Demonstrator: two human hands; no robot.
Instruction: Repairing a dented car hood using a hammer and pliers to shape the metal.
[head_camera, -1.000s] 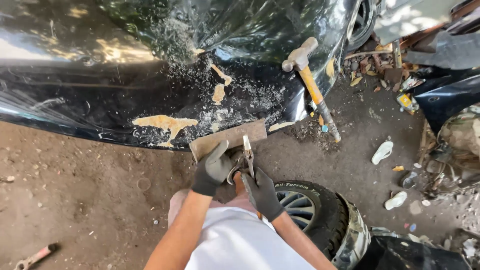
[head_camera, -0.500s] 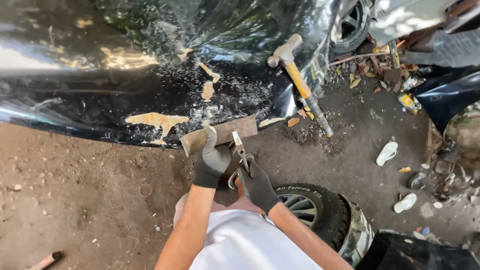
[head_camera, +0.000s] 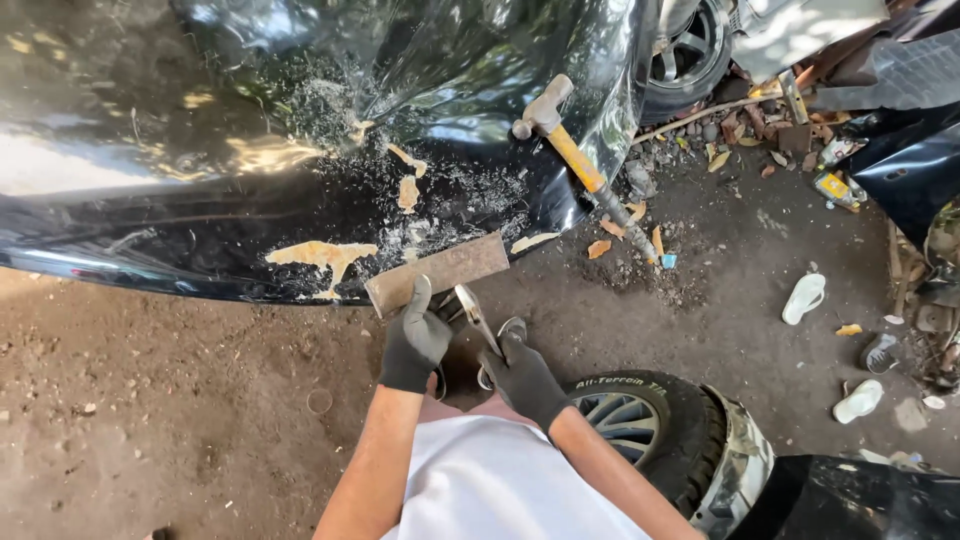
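Observation:
My left hand (head_camera: 412, 342), in a dark glove, grips the lower edge of a rusty flat metal plate (head_camera: 440, 270). The plate lies against the bottom rim of a dented black car panel (head_camera: 200, 200) with chipped paint and tan filler patches. My right hand (head_camera: 525, 378), also gloved, holds metal snips (head_camera: 476, 316), whose blades point up toward the plate. Both hands are close together just below the panel.
A hammer (head_camera: 585, 170) with an orange handle leans on the panel at the right. A tyre on a wheel (head_camera: 640, 420) lies by my right arm. Pale sandals (head_camera: 805, 297) and scattered debris lie on the dirt at the right. Another wheel (head_camera: 685, 50) stands behind.
The view has swung a little from side to side. Both hands keep their hold on the plate and the snips, staying below the panel's edge.

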